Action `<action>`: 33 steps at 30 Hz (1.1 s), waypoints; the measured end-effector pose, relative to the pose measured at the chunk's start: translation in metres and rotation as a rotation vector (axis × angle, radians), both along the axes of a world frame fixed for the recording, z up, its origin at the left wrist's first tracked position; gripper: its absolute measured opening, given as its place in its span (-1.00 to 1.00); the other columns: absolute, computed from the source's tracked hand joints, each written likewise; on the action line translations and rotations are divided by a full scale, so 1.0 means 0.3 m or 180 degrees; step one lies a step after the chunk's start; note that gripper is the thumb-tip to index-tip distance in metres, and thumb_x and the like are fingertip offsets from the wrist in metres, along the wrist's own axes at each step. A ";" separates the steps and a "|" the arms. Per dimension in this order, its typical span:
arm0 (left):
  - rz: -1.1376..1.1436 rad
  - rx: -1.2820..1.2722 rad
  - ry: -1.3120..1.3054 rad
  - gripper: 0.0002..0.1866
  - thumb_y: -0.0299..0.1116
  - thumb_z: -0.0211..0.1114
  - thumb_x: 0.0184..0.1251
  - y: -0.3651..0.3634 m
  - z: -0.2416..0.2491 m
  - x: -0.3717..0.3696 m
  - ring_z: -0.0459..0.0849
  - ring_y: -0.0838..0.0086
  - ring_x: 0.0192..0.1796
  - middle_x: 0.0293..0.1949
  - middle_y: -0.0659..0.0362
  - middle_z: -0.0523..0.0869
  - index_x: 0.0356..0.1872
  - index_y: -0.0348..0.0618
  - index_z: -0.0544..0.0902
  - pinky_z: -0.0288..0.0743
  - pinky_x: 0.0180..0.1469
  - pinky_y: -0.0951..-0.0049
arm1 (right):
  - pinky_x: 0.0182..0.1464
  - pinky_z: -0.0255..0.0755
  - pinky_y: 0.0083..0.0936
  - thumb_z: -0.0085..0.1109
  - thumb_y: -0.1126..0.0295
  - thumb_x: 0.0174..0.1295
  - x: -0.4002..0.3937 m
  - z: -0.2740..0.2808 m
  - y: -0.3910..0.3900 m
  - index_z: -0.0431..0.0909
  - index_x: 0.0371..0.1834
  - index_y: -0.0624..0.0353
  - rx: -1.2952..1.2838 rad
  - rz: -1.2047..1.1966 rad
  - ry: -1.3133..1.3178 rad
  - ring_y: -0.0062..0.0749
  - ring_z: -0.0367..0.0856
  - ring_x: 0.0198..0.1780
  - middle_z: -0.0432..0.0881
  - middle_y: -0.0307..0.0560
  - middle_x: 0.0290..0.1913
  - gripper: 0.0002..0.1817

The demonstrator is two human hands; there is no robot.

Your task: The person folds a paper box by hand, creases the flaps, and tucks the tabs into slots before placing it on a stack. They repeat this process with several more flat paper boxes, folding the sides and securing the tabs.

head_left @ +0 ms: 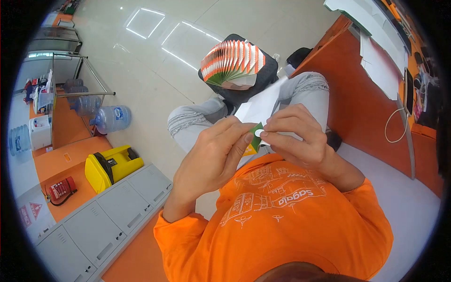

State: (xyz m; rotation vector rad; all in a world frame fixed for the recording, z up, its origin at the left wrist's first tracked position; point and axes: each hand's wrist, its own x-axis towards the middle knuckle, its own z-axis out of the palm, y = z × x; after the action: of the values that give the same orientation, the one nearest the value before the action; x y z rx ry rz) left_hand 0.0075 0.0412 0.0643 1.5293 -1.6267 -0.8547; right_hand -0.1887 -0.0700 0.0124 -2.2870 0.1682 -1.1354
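Observation:
My left hand (213, 148) is closed, thumb and fingers pinching a small green and yellow folded paper card (255, 137) in front of my chest. My right hand (300, 136) comes in from the other side, its fingertips pressed together at the card's edge on a small round white piece (258, 133) that lies against the green face. White paper sheets (258, 109) rest across my lap under both hands. Beyond my knees, a fan of orange, white and green folded cards (235, 61) stands spread out on a black seat (268, 70).
At my right stands an orange desk panel (357, 89) with papers (380, 66) hanging over its edge and a white cable (392, 131). To the left are grey lockers (98, 225), a yellow case (112, 164), a fire extinguisher (62, 189) and large water bottles (112, 117).

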 end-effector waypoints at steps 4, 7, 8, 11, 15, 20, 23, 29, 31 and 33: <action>-0.0035 -0.0042 0.0084 -0.79 -0.57 0.28 0.46 -0.008 -0.008 0.008 0.64 0.31 -0.35 -0.36 0.05 0.68 0.03 -0.34 0.73 0.44 -0.31 0.38 | -0.07 0.50 -0.33 0.42 0.51 0.05 -0.004 0.014 -0.012 0.73 -0.16 0.30 -0.0090 0.0128 0.0250 -0.19 0.69 -0.08 0.72 -0.06 -0.16 -0.75; 0.0005 0.0179 0.0321 -0.79 -0.55 0.36 0.39 -0.008 -0.007 0.021 0.75 0.19 -0.31 -0.29 -0.02 0.78 0.00 -0.37 0.75 0.56 -0.26 0.35 | -0.04 0.49 -0.34 0.40 0.50 0.08 -0.005 0.019 -0.016 0.71 -0.15 0.29 -0.0082 0.0183 0.0358 -0.21 0.68 -0.09 0.72 -0.08 -0.15 -0.76; 0.0087 0.0294 0.0419 -0.79 -0.55 0.38 0.37 -0.007 -0.001 0.019 0.77 0.22 -0.30 -0.28 -0.03 0.80 -0.02 -0.36 0.76 0.57 -0.24 0.37 | -0.04 0.49 -0.35 0.39 0.51 0.09 -0.004 0.020 -0.015 0.71 -0.14 0.28 -0.0078 0.0184 0.0366 -0.21 0.68 -0.09 0.72 -0.08 -0.15 -0.76; 0.0213 0.0428 0.0659 -0.80 -0.56 0.41 0.36 -0.004 -0.013 0.021 0.80 0.28 -0.28 -0.27 -0.02 0.82 -0.04 -0.35 0.78 0.60 -0.22 0.41 | -0.03 0.48 -0.36 0.38 0.52 0.08 0.008 0.016 -0.007 0.70 -0.15 0.27 -0.0045 0.0124 0.0281 -0.22 0.67 -0.09 0.72 -0.08 -0.15 -0.76; 0.0345 0.0420 0.0893 -0.83 -0.56 0.43 0.36 0.006 -0.042 0.022 0.83 0.35 -0.23 -0.25 0.00 0.84 -0.07 -0.36 0.79 0.63 -0.18 0.46 | -0.09 0.45 -0.35 0.46 0.60 -0.01 0.014 0.025 -0.011 0.70 -0.14 0.25 0.0141 0.0230 0.0269 -0.22 0.66 -0.10 0.72 -0.08 -0.15 -0.69; 0.0466 0.0681 0.1059 -0.85 -0.53 0.46 0.34 0.005 -0.034 0.023 0.77 0.49 -0.21 -0.26 0.09 0.84 -0.12 -0.34 0.80 0.59 -0.15 0.51 | -0.10 0.45 -0.31 0.34 0.57 0.07 0.020 0.029 0.000 0.69 -0.15 0.23 0.0207 0.0054 0.0642 -0.24 0.60 -0.13 0.67 -0.12 -0.17 -0.76; 0.0545 0.0638 0.1001 -0.85 -0.50 0.49 0.32 0.006 -0.047 0.022 0.71 0.58 -0.22 -0.28 0.16 0.83 -0.14 -0.31 0.81 0.52 -0.13 0.54 | -0.10 0.47 -0.32 0.36 0.60 0.09 0.022 0.017 -0.010 0.68 -0.14 0.25 0.0395 0.0156 0.0615 -0.20 0.63 -0.12 0.67 -0.10 -0.16 -0.76; 0.0523 0.0605 0.0850 -0.87 -0.53 0.47 0.31 0.018 -0.052 0.035 0.74 0.49 -0.23 -0.29 0.10 0.82 -0.16 -0.32 0.80 0.55 -0.12 0.49 | -0.18 0.59 -0.43 0.42 0.64 0.15 0.012 0.015 -0.019 0.71 -0.15 0.28 0.1440 0.0552 0.0570 -0.25 0.69 -0.18 0.66 -0.03 -0.16 -0.80; 0.0503 0.0689 0.0978 -0.87 -0.53 0.49 0.29 0.019 -0.050 0.031 0.69 0.54 -0.21 -0.29 0.17 0.81 -0.18 -0.30 0.80 0.51 -0.09 0.50 | -0.20 0.59 -0.45 0.42 0.65 0.14 0.018 0.010 -0.018 0.72 -0.15 0.28 0.1449 0.0588 0.0535 -0.28 0.69 -0.19 0.66 -0.03 -0.16 -0.80; 0.0453 0.0617 0.1156 -0.85 -0.55 0.53 0.18 0.025 -0.047 0.029 0.70 0.48 -0.19 -0.29 0.16 0.81 -0.22 -0.27 0.80 0.51 -0.10 0.45 | -0.21 0.60 -0.48 0.43 0.65 0.13 0.028 0.009 -0.019 0.73 -0.16 0.29 0.1447 0.0605 0.0484 -0.30 0.70 -0.20 0.66 -0.02 -0.16 -0.80</action>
State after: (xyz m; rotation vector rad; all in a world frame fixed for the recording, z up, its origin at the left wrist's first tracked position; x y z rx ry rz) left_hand 0.0163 0.0486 0.0503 1.4942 -1.1882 -1.1606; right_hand -0.1804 -0.0757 0.0151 -1.9328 0.2353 -0.7370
